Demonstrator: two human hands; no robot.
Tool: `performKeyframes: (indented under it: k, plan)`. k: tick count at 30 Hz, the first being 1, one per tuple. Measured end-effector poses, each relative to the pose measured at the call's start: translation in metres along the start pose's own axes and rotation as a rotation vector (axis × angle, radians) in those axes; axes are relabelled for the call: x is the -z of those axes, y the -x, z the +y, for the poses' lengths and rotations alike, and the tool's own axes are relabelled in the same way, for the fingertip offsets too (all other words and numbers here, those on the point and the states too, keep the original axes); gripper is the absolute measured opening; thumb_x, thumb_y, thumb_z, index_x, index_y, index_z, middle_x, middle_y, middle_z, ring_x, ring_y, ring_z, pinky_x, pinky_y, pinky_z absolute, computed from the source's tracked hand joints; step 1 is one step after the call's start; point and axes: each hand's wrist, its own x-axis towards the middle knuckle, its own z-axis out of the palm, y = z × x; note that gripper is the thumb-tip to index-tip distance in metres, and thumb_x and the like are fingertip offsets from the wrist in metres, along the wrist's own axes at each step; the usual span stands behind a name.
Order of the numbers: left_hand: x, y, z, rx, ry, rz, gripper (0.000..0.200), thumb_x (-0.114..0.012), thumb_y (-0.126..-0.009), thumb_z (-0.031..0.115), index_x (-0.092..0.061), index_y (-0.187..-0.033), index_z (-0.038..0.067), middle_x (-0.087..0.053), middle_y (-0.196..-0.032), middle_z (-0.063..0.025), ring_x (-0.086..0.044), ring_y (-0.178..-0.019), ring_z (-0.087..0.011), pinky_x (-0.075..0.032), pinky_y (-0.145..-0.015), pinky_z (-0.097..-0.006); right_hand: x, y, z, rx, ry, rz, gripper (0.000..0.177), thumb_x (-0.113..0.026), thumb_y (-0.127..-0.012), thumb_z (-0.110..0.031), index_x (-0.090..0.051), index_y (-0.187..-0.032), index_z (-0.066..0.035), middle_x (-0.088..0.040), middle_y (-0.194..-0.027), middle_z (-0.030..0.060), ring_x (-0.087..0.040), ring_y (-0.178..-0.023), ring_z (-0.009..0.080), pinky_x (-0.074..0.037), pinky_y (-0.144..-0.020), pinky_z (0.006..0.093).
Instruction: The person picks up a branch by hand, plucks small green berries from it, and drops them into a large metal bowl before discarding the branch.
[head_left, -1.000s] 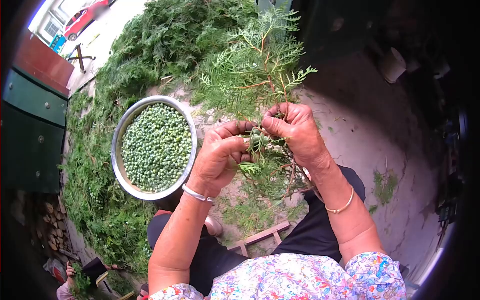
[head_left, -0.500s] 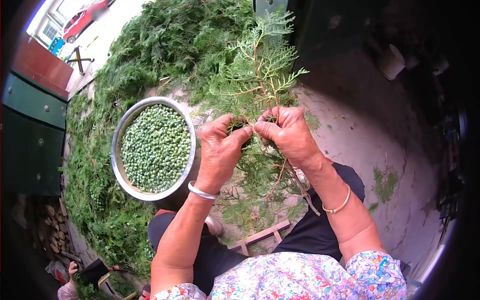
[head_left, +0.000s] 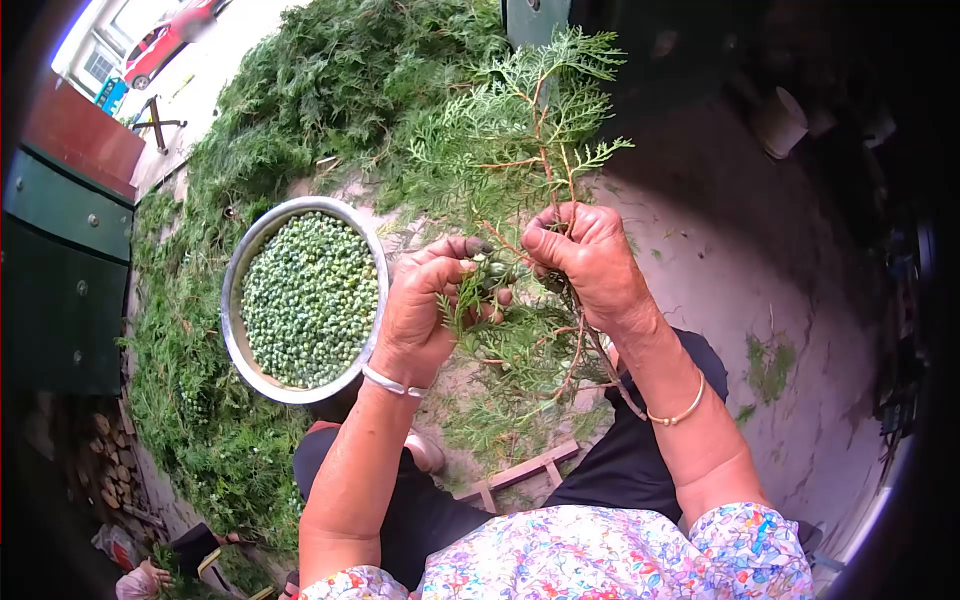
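My right hand [head_left: 590, 262] is closed around the stem of a leafy green branch [head_left: 543, 130], whose top points away from me and whose bare woody end hangs toward my knee. Just to its left, my left hand [head_left: 425, 300] has its fingers curled and partly apart at a side sprig of the branch, with small green berries by the fingertips. Whether it grips the sprig or loose berries is hard to tell. A round metal basin [head_left: 233, 330] full of green berries [head_left: 310, 300] stands left of my left hand.
Heaped green branches [head_left: 350, 70] cover the ground ahead and left. A wooden frame [head_left: 520, 470] lies between my legs. Stacked firewood [head_left: 118, 465] and another person's hand [head_left: 155, 575] are at lower left. A white bucket [head_left: 780, 125] stands at upper right.
My left hand has drawn slightly left, away from my right hand, and its fingers have loosened from a pinch. The branch and my right hand have shifted a little to the right.
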Motion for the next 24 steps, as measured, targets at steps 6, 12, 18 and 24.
performKeyframes:
  k: [6,12,18,24]
  plan:
    - [-0.020,0.007,-0.006,0.091,-0.033,0.057,0.027,-0.059,-0.082,0.006,-0.056,-0.108,0.001,-0.064,-0.089,-0.0109,-0.065,-0.071,-0.0198,-0.054,-0.059,-0.0272,0.000,-0.001,0.002,-0.009,-0.016,-0.002,0.005,-0.065,-0.082,-0.002,-0.061,-0.080,0.001,-0.059,-0.063,0.0008,-0.050,-0.054,0.0046,-0.041,-0.049,0.0208]
    - [-0.018,0.001,-0.022,-0.056,-0.074,0.059,0.026,-0.068,-0.078,0.004,-0.060,-0.102,0.000,-0.065,-0.082,-0.0043,-0.061,-0.067,-0.0101,-0.050,-0.057,-0.0235,-0.003,-0.002,0.003,-0.025,0.010,0.017,0.005,-0.065,-0.082,-0.002,-0.062,-0.079,0.001,-0.060,-0.064,0.0002,-0.050,-0.055,0.0042,-0.041,-0.049,0.0204]
    - [-0.024,0.005,-0.017,-0.077,-0.219,0.106,0.018,-0.068,-0.078,0.003,-0.063,-0.094,-0.001,-0.063,-0.075,-0.0022,-0.057,-0.063,-0.0071,-0.047,-0.055,-0.0211,-0.004,-0.001,0.004,-0.009,0.086,0.021,0.006,-0.066,-0.082,-0.002,-0.061,-0.081,0.001,-0.060,-0.065,0.0014,-0.052,-0.054,0.0056,-0.043,-0.050,0.0206]
    - [-0.005,-0.006,-0.006,-0.105,-0.142,0.327,0.007,-0.064,-0.078,0.000,-0.062,-0.084,0.000,-0.063,-0.074,-0.0048,-0.054,-0.056,-0.0111,-0.048,-0.055,-0.0253,-0.004,-0.001,0.000,-0.015,0.084,0.049,0.006,-0.065,-0.081,-0.002,-0.061,-0.077,0.000,-0.058,-0.063,0.0001,-0.049,-0.053,0.0048,-0.040,-0.048,0.0210]
